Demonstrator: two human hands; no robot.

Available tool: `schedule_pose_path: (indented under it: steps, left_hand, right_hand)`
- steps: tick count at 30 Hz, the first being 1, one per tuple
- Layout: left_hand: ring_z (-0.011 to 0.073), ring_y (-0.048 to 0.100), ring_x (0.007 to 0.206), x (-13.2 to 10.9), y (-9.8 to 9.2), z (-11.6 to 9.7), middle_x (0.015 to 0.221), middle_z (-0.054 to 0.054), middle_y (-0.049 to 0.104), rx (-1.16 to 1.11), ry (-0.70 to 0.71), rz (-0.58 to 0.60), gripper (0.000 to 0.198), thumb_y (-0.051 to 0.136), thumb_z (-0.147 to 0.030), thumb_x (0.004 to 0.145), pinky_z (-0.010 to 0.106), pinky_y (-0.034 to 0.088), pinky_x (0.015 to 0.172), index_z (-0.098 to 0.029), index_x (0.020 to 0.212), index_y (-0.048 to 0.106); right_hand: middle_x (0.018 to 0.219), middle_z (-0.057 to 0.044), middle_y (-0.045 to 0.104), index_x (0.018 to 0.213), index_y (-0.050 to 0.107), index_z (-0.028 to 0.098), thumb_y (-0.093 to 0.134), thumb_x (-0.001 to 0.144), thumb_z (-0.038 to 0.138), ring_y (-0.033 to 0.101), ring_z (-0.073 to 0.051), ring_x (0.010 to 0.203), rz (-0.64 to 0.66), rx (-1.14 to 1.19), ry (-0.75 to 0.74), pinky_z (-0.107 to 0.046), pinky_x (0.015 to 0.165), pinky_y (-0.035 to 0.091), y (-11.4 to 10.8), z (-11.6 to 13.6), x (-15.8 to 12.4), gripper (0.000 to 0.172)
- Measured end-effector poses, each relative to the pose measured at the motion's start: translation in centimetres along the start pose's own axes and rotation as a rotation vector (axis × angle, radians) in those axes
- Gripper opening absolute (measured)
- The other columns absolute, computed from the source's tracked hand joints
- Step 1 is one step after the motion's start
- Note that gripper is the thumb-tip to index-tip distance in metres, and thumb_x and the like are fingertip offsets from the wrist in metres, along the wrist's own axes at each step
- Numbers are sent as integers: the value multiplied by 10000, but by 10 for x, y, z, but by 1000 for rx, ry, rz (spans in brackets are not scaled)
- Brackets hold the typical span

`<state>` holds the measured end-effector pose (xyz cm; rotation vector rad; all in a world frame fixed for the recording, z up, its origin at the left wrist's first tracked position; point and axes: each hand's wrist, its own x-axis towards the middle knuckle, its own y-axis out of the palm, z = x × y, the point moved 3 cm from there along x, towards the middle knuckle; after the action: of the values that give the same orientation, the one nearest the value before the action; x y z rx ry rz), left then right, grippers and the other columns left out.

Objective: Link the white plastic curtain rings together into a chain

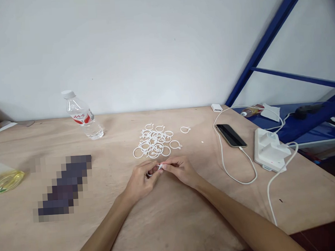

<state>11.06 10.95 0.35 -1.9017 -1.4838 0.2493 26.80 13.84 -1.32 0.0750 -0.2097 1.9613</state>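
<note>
My left hand [141, 181] is closed in a pinch on a small white plastic curtain ring [159, 166]. Thumb and fingers of my right hand [184, 172] press together on the same ring, so the two hands' fingertips meet. Most of this ring is hidden by the fingers; part of its curve shows under the left fingers. Just beyond my hands lies a loose pile of similar white curtain rings [154, 140], each with a small eyelet. One single ring [188, 130] lies apart, to the right of the pile.
A water bottle [83, 117] stands at the back left. A blurred dark object [65, 186] and a yellowish clear item [9, 180] lie left. To the right are a phone [231, 135] on a white cable, a charger block [216, 107] and a power strip [268, 151].
</note>
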Motion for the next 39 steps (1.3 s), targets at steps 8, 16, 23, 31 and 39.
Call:
schedule_pose_path:
  steps: [8, 16, 23, 31, 39]
  left_hand:
    - [110, 520, 596, -1, 3, 3, 619, -20, 579, 36, -59, -95, 299, 537, -414, 849, 224, 390, 590, -171, 693, 613]
    - [149, 534, 633, -2, 3, 0, 648, 5, 589, 239, -67, -128, 281, 512, -442, 840, 272, 400, 621, -181, 788, 603]
    - [147, 534, 629, -1, 6, 4, 708, 14, 606, 167, -52, 29, 245, 412, -350, 886, 275, 401, 609, -183, 813, 575]
    - [160, 514, 676, 0, 8, 5, 746, 37, 578, 270, 66, -46, 213, 400, -246, 881, 296, 428, 644, -172, 836, 594]
    - [278, 481, 1130, -2, 9, -6, 1207, 98, 569, 229, 148, -171, 360, 540, -207, 805, 497, 385, 982, -239, 1157, 608]
  right_hand:
    - [771, -34, 736, 770, 759, 200, 655, 781, 376, 658, -173, 739, 6, -14, 27, -291, 707, 495, 3, 3, 1, 204]
    - [791, -27, 740, 770, 746, 202, 688, 747, 377, 659, -170, 750, -30, 24, 13, -297, 730, 509, 3, 4, 1, 186]
    - [815, -37, 741, 792, 747, 203, 669, 768, 368, 666, -177, 771, -16, -1, 20, -305, 734, 511, 3, 1, 0, 184]
    - [814, -25, 737, 775, 746, 199, 661, 765, 330, 652, -175, 783, -73, 16, 36, -302, 754, 493, 0, -3, 3, 157]
    - [700, -19, 692, 724, 734, 184, 664, 719, 319, 605, -167, 702, -321, 52, 66, -285, 683, 476, -15, -5, 9, 152]
